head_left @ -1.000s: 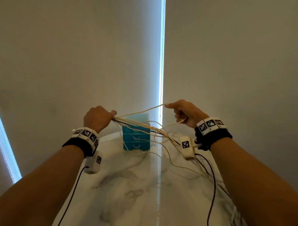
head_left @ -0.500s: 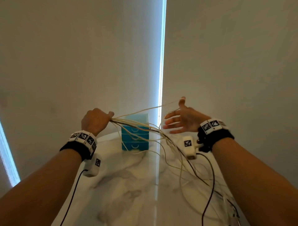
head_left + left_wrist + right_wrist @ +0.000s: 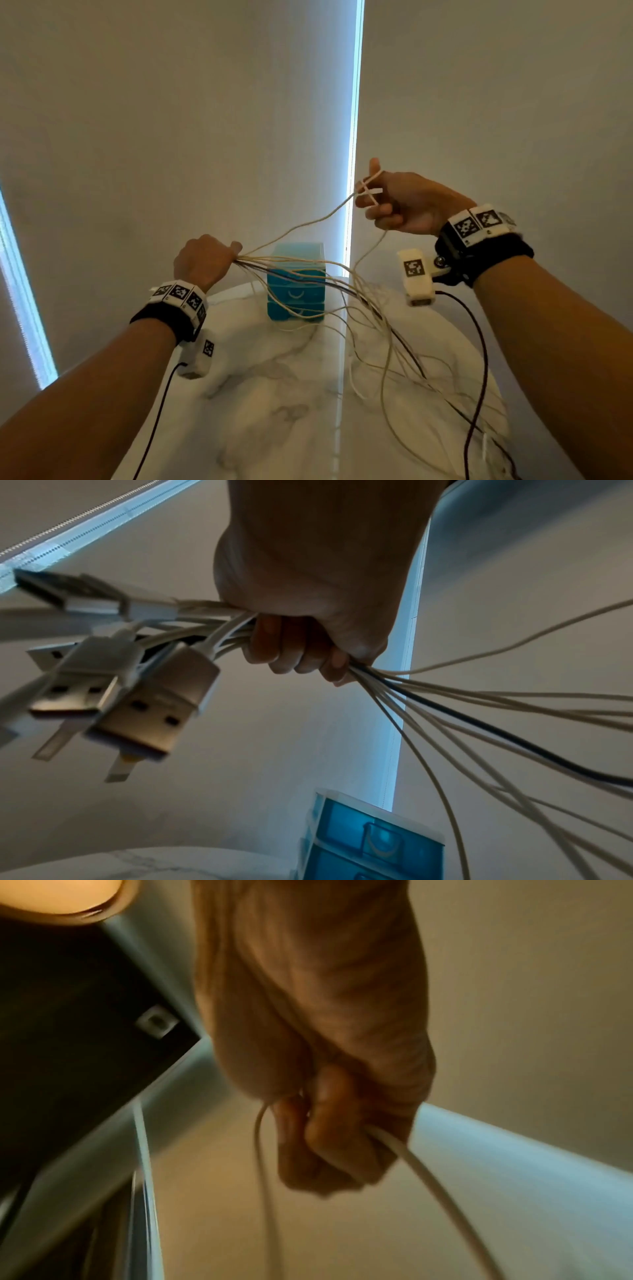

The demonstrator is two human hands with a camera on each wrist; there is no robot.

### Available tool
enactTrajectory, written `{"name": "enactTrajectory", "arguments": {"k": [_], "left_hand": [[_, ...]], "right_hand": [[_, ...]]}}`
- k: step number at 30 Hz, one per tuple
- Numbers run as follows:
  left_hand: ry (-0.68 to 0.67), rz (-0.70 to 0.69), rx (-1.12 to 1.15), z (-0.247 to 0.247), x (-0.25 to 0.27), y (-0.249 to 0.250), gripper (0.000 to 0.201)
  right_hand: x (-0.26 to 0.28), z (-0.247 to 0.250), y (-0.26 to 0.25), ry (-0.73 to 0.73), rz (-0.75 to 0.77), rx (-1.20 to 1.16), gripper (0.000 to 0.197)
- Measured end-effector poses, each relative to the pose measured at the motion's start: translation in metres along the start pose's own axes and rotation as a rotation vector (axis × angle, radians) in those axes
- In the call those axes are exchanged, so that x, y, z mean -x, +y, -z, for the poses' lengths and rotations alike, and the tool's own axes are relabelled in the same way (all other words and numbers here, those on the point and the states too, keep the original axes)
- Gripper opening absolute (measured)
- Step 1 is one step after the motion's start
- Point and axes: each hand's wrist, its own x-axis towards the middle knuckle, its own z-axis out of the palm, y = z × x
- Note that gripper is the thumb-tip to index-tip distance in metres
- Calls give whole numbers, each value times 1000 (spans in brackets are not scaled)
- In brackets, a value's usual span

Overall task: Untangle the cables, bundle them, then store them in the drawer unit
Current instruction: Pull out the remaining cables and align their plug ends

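My left hand point(image 3: 205, 261) is a fist round a bunch of cables point(image 3: 301, 274), mostly white with one dark. In the left wrist view the left hand point(image 3: 301, 647) has the USB plugs point(image 3: 150, 702) sticking out on one side and the cords point(image 3: 479, 718) fanning out on the other. Up and to the right, my right hand point(image 3: 380, 202) grips a single white cable point(image 3: 308, 222) that runs back to the left fist. The right wrist view shows the fingers point(image 3: 325, 1137) curled round that white cable point(image 3: 428, 1175). Behind the cords stands the blue drawer unit point(image 3: 296, 284), drawers closed.
The marble table point(image 3: 274, 394) carries loose cable loops point(image 3: 411, 377) trailing toward its right edge. A pale blind fills the background, with a bright vertical gap point(image 3: 354, 137) behind the drawer unit. Black sensor leads point(image 3: 479, 359) hang from both wrists.
My right hand let go with fingers spread half a second ago, then closed on one white cable and rose up and to the right. The left fist stayed put.
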Motion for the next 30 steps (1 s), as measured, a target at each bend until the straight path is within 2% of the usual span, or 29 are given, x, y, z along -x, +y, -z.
{"name": "enactTrajectory", "arguments": {"k": [2, 3, 4, 5, 7, 10, 11, 13, 15, 17, 18, 20, 21, 22, 23, 24, 25, 26, 28, 29, 30], "left_hand": [[2, 24, -20, 2, 0, -6, 53], [3, 38, -30, 3, 0, -9, 53], [5, 45, -41, 3, 1, -13, 53], [-1, 61, -52, 2, 2, -16, 53], [-4, 78, -52, 1, 3, -19, 53], [3, 70, -50, 2, 2, -16, 52], [7, 70, -58, 3, 1, -16, 52], [8, 78, -68, 7, -1, -18, 52], [11, 89, -73, 11, -2, -21, 53], [14, 96, -78, 14, -3, -23, 53], [14, 99, -85, 14, -3, -24, 53], [10, 112, -97, 14, -1, -28, 52], [7, 118, -96, 13, 0, -30, 52], [6, 122, -90, 12, 0, -30, 52], [4, 120, -82, 11, 1, -28, 52], [3, 113, -75, 10, 2, -25, 52], [0, 107, -72, 9, 3, -22, 52], [-6, 106, -69, 8, 4, -19, 52], [-19, 117, -67, 6, 6, -19, 52], [-22, 124, -68, 6, 8, -21, 51], [-23, 132, -72, 7, 9, -25, 51]], "right_hand": [[9, 7, -10, 148, 37, 778, 46], [12, 12, -16, 277, 105, 1094, 43], [13, 19, -21, 412, 206, 1266, 36], [12, 27, -26, 527, 321, 1291, 29], [8, 42, -30, 657, 544, 1189, 24], [3, 56, -27, 689, 760, 1203, 37], [1, 62, -25, 660, 795, 1170, 39], [1, 70, -19, 564, 759, 1072, 51], [1, 81, -8, 505, 683, 1144, 60], [-1, 93, 9, 503, 684, 1174, 59], [-2, 96, 16, 557, 700, 1093, 53], [-2, 97, 25, 805, 642, 949, 26], [-3, 95, 26, 923, 514, 913, 48], [-3, 93, 29, 919, 284, 832, 84], [-2, 87, 32, 784, 35, 643, 112], [-3, 81, 37, 546, -162, 384, 129], [-5, 72, 43, 300, -247, 137, 137], [-6, 64, 47, 156, -223, -103, 137], [-11, 50, 51, 146, -113, -470, 128], [-16, 43, 50, 193, -67, -574, 120], [-20, 38, 49, 257, -5, -577, 111]]}}
